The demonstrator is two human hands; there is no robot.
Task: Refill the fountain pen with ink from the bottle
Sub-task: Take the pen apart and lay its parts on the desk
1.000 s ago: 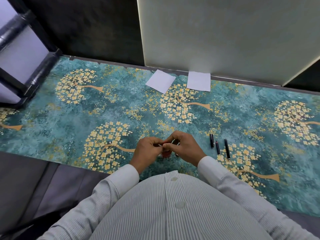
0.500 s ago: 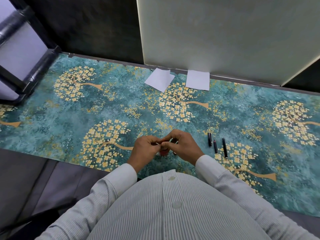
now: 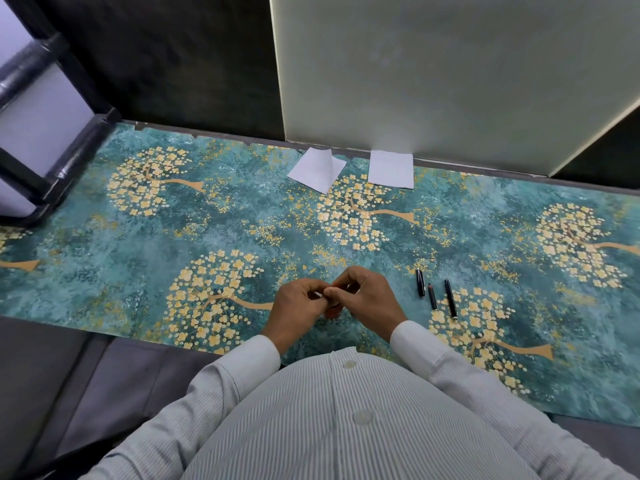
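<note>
Teal floral tablecloth point(image 3: 104, 244) across the whole desk, cut off at left and right frame edges; broad bare stretches left of centre and far right. Pale partition panel point(image 3: 433, 71) standing along the far edge. Two white paper sheets point(image 3: 317, 166) at its foot. Left hand point(image 3: 298, 306) and right hand point(image 3: 370, 299) touching at the near edge, fingers curled, pinching a small whitish item point(image 3: 318, 294); mostly hidden, identity unclear. Ink bottle unseen. Three dark fountain pen parts point(image 3: 450, 298) lying parallel, just right of the hands.
</note>
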